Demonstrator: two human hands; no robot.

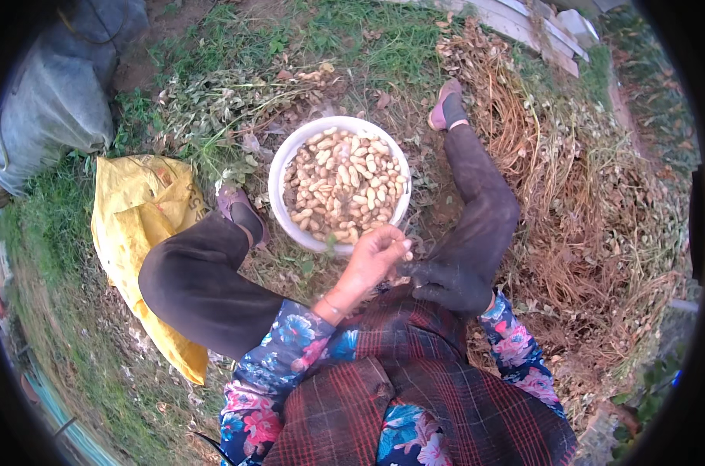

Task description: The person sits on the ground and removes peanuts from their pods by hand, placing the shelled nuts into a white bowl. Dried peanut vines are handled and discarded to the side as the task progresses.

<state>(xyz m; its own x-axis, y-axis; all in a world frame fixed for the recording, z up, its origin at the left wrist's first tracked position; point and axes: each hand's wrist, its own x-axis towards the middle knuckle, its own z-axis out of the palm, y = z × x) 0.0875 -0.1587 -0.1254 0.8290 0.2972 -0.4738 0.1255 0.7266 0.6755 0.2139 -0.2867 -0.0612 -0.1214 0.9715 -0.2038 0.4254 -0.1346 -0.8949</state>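
Observation:
Near the rim of a white plastic basin (278, 175), my bare left hand (373, 256) has its thumb and fingers pinched together. A small pale piece, which looks like a peanut pod (409, 255), shows at its fingertips. Just to the right is my right hand (451, 285) in a black glove, held over my lap with its fingers close to the left hand. Whether the gloved fingers grip anything cannot be made out against the dark clothing. Unshelled peanuts (346, 180) heap inside the basin, which stands on the ground between my feet.
A yellow woven sack (143, 215) lies beside my left leg. Dried peanut plants (585, 244) are piled along my right side. More uprooted plants (213, 105) lie beyond the basin. A grey cover (61, 99) drapes something at the upper left. Pale boards (521, 26) lie at the upper right.

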